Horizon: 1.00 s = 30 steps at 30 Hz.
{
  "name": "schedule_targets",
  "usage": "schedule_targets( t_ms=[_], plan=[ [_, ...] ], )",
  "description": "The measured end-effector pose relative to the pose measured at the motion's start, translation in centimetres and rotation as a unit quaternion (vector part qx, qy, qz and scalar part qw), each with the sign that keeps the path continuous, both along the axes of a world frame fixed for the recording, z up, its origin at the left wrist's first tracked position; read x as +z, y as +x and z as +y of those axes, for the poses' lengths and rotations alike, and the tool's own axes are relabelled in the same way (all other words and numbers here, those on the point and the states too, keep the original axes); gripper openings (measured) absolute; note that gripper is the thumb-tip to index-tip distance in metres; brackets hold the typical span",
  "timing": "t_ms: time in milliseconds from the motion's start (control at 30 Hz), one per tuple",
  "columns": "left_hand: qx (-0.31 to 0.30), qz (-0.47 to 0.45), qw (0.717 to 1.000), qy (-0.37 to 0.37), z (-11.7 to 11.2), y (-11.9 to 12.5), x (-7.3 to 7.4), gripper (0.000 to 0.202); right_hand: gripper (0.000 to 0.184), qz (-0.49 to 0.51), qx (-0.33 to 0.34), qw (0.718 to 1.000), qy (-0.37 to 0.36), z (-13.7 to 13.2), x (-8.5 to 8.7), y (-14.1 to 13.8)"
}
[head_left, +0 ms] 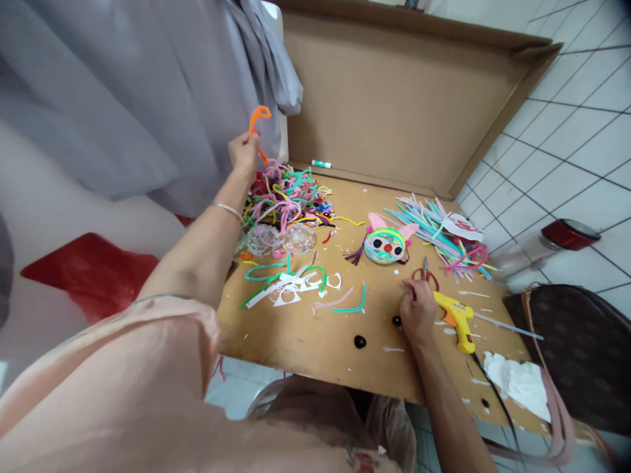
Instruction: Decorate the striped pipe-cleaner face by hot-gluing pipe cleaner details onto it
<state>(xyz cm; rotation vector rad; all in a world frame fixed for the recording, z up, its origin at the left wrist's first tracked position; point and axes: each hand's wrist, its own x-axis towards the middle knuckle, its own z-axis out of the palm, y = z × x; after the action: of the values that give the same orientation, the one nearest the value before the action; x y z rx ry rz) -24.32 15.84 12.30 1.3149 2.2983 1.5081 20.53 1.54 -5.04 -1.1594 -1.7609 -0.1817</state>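
Note:
My left hand point(243, 152) is raised over the far left of the cardboard work surface point(305, 335), pinched shut on a bent orange pipe cleaner point(257, 125). Just below it lies a tangled heap of coloured pipe cleaners point(286, 194). My right hand point(417, 309) rests on the board with fingers curled, beside a yellow glue gun point(457, 320) and small red-handled scissors point(424, 274). I cannot make out anything held in it. A round craft face with pink ears point(387, 243) lies in the middle.
Straight pipe cleaners point(438, 236) lie at the right, white paper scraps point(290, 286) and green pieces at the left, two black beads point(359, 341) near the front. A cardboard flap point(394, 98) stands behind. A brown bag point(576, 355) and red-lidded jar point(566, 236) sit on the tiled floor.

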Motion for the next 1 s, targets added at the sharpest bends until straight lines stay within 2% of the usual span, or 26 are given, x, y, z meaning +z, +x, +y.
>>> schedule_targets(
  t_ms=[67, 100, 167, 233, 300, 367, 433, 533, 600, 700, 800, 900, 1000],
  plan=[
    [0.018, -0.124, 0.985, 0.12, -0.2, -0.4, 1.4, 0.034, 0.025, 0.007, -0.004, 1.0, -0.002, 0.1, -0.2, 0.0],
    [-0.003, -0.155, 0.976, 0.156, -0.5, -0.5, 2.2, 0.028, 0.025, 0.011, -0.006, 1.0, -0.003, 0.2, -0.2, 0.1],
    [-0.026, -0.16, 0.968, 0.193, -1.8, 0.0, 3.7, 0.029, 0.025, 0.021, -0.011, 1.0, -0.003, 0.4, -0.3, 0.1],
    [-0.026, -0.146, 0.963, 0.226, -3.9, 1.7, 4.6, 0.032, 0.025, 0.038, -0.021, 0.999, -0.002, 0.5, -0.2, 0.0],
    [-0.06, -0.179, 0.938, 0.29, -6.5, 5.0, 4.4, 0.031, 0.024, 0.062, -0.03, 0.998, -0.009, 0.3, 0.3, -0.4],
    [-0.117, -0.285, 0.89, 0.337, -9.3, 9.7, 2.8, 0.032, 0.023, 0.094, -0.021, 0.994, -0.043, -0.7, 1.2, -1.3],
    [-0.223, -0.373, 0.857, 0.277, -12.2, 15.0, -0.1, 0.037, 0.027, 0.132, 0.014, 0.985, -0.112, -2.3, 2.4, -3.0],
    [-0.31, -0.456, 0.809, 0.205, -16.2, 22.3, -5.0, 0.043, 0.036, 0.198, 0.129, 0.939, -0.249, -5.1, 4.1, -6.3],
    [-0.332, -0.465, 0.8, 0.182, -18.3, 25.6, -7.5, 0.04, 0.039, 0.245, 0.185, 0.907, -0.289, -6.5, 4.7, -8.0],
    [-0.385, -0.413, 0.814, 0.135, -20.2, 27.8, -9.6, 0.033, 0.037, 0.315, 0.188, 0.878, -0.307, -7.7, 4.7, -8.7],
    [-0.427, -0.417, 0.795, 0.111, -20.6, 28.4, -10.3, 0.032, 0.038, 0.355, 0.175, 0.864, -0.31, -8.3, 4.6, -7.2],
    [-0.43, -0.472, 0.764, 0.094, -19.9, 28.2, -10.8, 0.032, 0.04, 0.315, 0.148, 0.884, -0.313, -9.3, 5.2, -4.9],
    [-0.397, -0.506, 0.76, 0.093, -19.4, 27.8, -11.3, 0.033, 0.04, 0.243, 0.123, 0.913, -0.304, -10.9, 6.1, -3.2]
  ],
)
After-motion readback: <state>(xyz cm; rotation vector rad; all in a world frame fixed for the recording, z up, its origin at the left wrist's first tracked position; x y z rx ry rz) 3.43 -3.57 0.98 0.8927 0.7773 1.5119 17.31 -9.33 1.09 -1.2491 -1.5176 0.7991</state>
